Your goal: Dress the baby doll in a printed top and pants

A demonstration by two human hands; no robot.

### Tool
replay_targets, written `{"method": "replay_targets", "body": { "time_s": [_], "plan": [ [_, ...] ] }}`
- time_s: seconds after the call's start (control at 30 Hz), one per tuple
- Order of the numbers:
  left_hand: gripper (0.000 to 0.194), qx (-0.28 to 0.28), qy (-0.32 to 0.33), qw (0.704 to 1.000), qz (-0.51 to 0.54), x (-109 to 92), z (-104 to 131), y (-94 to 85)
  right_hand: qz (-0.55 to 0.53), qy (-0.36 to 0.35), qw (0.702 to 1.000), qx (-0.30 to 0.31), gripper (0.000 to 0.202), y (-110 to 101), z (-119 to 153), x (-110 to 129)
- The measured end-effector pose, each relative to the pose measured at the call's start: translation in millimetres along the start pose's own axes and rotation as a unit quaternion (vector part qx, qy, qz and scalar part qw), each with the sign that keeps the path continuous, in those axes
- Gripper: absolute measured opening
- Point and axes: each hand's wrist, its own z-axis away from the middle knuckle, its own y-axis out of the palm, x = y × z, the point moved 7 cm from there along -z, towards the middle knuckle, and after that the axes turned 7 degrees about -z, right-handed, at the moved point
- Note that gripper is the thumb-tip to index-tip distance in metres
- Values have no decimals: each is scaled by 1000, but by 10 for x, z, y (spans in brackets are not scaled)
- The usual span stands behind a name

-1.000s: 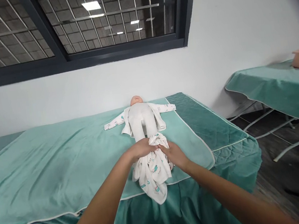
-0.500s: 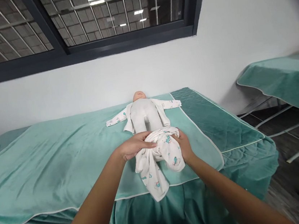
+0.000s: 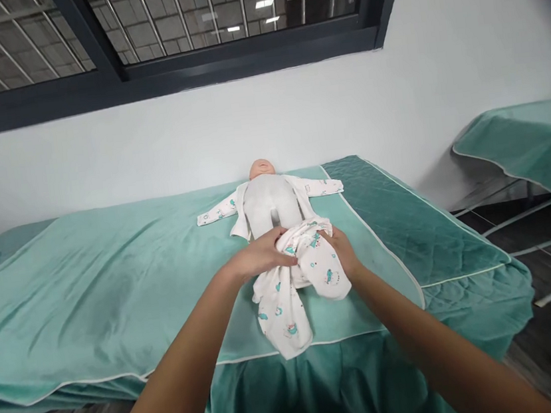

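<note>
A baby doll [image 3: 270,197] lies on its back on the green bed, head toward the wall. It wears an open white printed jacket [image 3: 324,188] with both sleeves spread out. White baby pants [image 3: 283,313] with a teal print are bunched around the doll's lower legs, whose ends are hidden in the cloth. My left hand [image 3: 264,253] grips the waistband on the left, thumb on top. On the right side of the waistband, my right hand [image 3: 339,249] is closed on the cloth, its fingers partly inside it.
The bed carries a light green blanket [image 3: 114,286] over a darker quilted cover [image 3: 397,218]. A white wall [image 3: 172,145] and a barred window stand behind it. Another green-covered bed [image 3: 538,140] with metal legs is at the right.
Both hands have pulled the pants' waistband a little farther up the doll's legs, toward its body. The view has tilted down slightly.
</note>
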Motion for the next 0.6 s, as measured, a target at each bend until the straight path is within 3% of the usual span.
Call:
{"method": "replay_targets", "body": {
  "time_s": [0.17, 0.3, 0.43, 0.6],
  "plan": [
    [65, -11, 43, 999, 18, -52, -5, 159, -35, 10, 999, -35, 40, -149, 28, -71],
    [54, -48, 44, 998, 2, -61, -48, 98, -44, 10, 998, -43, 41, -150, 41, -91],
    [50, -52, 23, 998, -19, -22, 5, 17, -48, -3, 998, -33, 42, -131, 83, -98],
    [55, -19, -24, 999, -27, 89, 159, 143, -51, 19, 998, -18, 39, -213, 214, -214]
  ]
}}
